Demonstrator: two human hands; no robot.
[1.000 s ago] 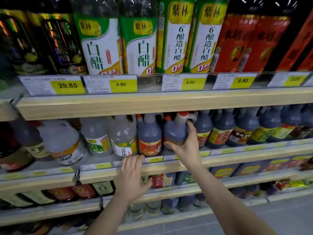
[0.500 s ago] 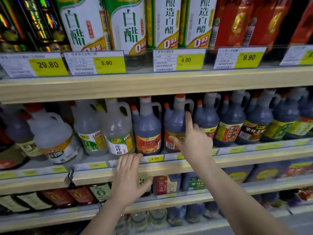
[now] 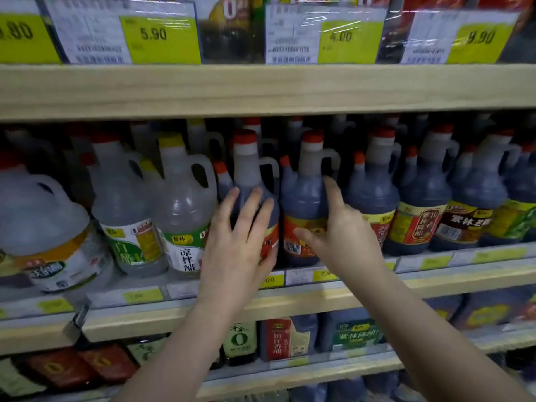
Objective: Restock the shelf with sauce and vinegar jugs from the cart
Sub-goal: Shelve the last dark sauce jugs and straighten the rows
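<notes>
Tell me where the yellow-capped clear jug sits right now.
In the head view, the yellow-capped clear jug stands left of centre on the middle shelf, just left of the dark jug under the left hand.
</notes>
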